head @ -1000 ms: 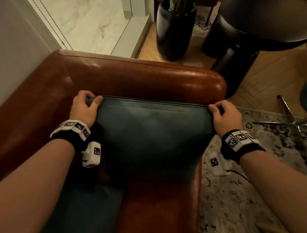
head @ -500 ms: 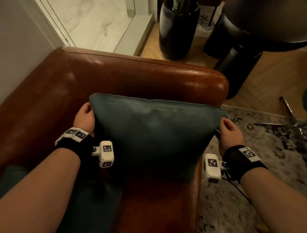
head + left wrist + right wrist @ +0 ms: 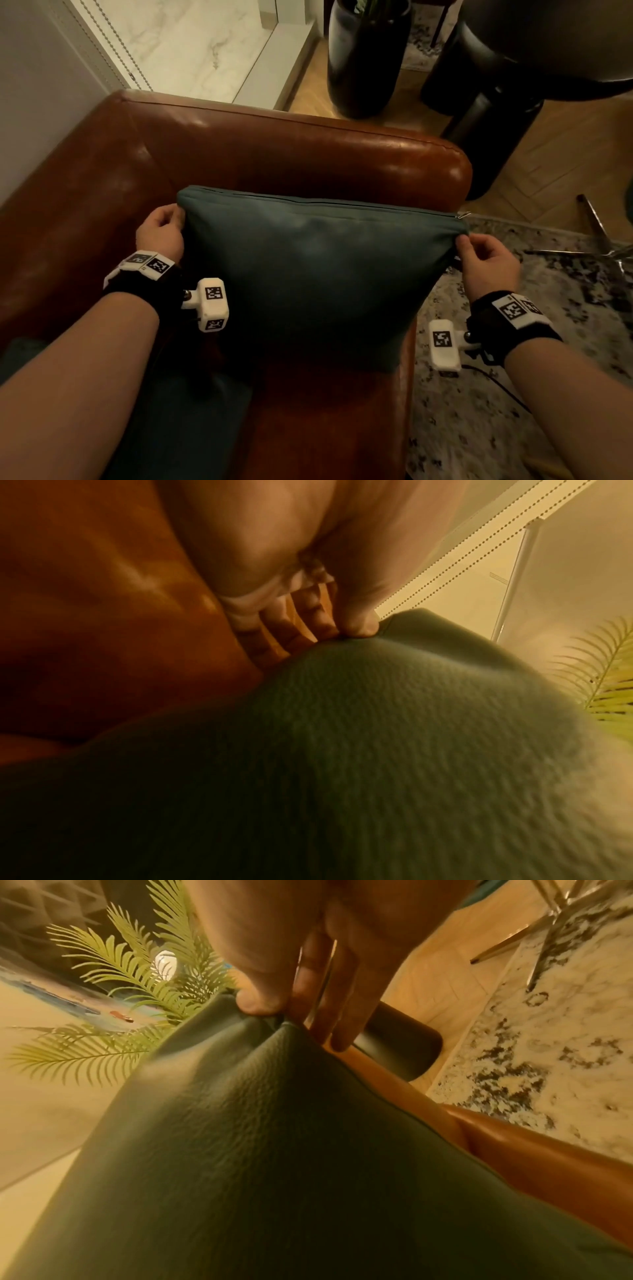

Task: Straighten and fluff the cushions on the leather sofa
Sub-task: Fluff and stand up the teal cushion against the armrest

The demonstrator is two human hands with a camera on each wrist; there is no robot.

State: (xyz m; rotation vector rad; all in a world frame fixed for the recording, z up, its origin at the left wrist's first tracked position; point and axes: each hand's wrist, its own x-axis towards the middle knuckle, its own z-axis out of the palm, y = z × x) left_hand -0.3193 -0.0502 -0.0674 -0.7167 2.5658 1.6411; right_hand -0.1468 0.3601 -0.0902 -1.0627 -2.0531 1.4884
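A square, dark teal leather cushion (image 3: 308, 274) stands upright against the arm of a brown leather sofa (image 3: 291, 150). The left hand (image 3: 159, 233) and right hand (image 3: 486, 260) each pinch an upper corner, probably to square it.

No readable text, brand, number or label in any view. Only machine-readable signs: black-and-white square fiducial markers on the left wristband (image 3: 148, 265) and right wristband (image 3: 513, 310), and on the white wrist camera housings, left (image 3: 213, 304) and right (image 3: 443, 344). Possibly finer print exists; lighting too dim to tell.
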